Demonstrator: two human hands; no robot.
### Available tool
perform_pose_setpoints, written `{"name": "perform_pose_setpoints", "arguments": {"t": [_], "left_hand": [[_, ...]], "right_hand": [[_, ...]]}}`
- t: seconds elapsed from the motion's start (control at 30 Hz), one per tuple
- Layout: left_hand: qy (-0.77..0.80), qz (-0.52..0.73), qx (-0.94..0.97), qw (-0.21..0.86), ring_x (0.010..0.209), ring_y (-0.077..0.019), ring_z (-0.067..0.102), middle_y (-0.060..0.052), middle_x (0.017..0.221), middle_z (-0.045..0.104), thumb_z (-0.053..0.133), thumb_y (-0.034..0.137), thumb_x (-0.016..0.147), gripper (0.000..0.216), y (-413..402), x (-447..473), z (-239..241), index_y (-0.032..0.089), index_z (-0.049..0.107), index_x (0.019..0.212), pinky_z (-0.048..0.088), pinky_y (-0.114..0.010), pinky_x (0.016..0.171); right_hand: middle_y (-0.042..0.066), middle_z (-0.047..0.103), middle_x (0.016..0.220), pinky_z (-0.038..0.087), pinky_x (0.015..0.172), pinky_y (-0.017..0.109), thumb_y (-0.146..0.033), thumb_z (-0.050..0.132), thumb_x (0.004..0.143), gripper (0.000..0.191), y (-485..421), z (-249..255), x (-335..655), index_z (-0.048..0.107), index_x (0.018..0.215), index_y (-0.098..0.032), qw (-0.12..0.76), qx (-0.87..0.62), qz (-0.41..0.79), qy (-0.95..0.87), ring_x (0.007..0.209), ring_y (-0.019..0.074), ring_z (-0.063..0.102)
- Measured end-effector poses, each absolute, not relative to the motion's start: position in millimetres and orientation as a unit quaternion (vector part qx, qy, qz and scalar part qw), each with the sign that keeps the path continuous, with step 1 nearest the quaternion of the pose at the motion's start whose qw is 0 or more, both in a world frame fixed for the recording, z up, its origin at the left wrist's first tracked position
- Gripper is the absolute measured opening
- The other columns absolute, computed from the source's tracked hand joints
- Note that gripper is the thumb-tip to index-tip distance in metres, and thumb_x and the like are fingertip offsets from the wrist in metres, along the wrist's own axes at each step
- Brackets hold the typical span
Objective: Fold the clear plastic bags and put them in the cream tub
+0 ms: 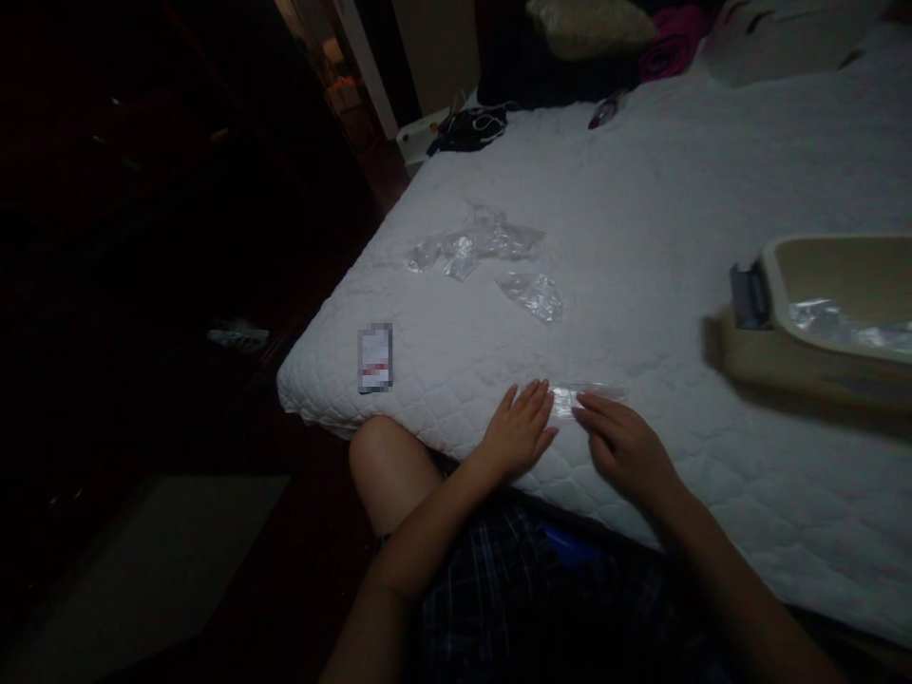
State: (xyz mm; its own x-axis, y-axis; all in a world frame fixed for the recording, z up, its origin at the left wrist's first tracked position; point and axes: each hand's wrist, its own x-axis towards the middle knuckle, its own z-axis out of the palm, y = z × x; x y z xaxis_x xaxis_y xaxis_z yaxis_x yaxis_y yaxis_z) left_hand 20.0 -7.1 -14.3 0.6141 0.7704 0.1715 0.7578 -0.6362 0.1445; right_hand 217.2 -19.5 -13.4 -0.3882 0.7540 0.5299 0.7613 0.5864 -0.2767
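Observation:
A small clear plastic bag (565, 401) lies flattened on the white quilted bed cover (641, 304), near the bed's front edge. My left hand (519, 429) rests palm down at the bag's left end, fingers stretched out and lying flat. From the right, my right hand (631, 446) reaches over the bag with its fingers extended and the fingertips on the plastic; the thumb stands a little apart. Between the two hands a shiny strip of the bag shows, and its far edge runs on behind the right fingers.
Crumpled clear plastic bags (491, 242) and another loose bag (534, 294) lie farther back. A phone-like object (375, 359) is at left. To the right stands a beige bin (819, 366) with plastic inside. A dark cloth item (470, 128) and a white box (784, 43) are at the back.

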Motion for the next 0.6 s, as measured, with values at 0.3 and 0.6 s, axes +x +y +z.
{"name": "perform_pose_setpoints", "arguments": {"t": [0.3, 0.6], "left_hand": [[0.435, 0.115, 0.892, 0.036, 0.141, -0.0245, 0.014, -0.011, 0.149, 0.028, 0.030, 0.041, 0.095, 0.052, -6, 16, -17, 0.013, 0.034, 0.138, 0.014, -0.046, 0.114], [0.419, 0.087, 0.897, 0.114, 0.140, -0.0209, 0.019, -0.012, 0.149, 0.027, 0.030, 0.048, 0.093, 0.060, 1, 1, -7, 0.013, 0.025, 0.141, 0.015, -0.041, 0.115]], "right_hand": [[0.021, 0.035, 0.144, 0.022, 0.108, 0.055, -0.041, 0.040, 0.089, 0.060, -6, -15, 201, 0.035, 0.140, -0.008, 0.192, -0.546, -0.026, -0.815, 0.135, 0.0319, 0.027], [0.018, 0.034, 0.145, 0.019, 0.110, 0.052, -0.047, 0.033, 0.091, 0.061, -1, -36, 215, 0.035, 0.140, -0.011, 0.162, -0.564, 0.035, -0.809, 0.137, 0.0286, 0.023]]}}
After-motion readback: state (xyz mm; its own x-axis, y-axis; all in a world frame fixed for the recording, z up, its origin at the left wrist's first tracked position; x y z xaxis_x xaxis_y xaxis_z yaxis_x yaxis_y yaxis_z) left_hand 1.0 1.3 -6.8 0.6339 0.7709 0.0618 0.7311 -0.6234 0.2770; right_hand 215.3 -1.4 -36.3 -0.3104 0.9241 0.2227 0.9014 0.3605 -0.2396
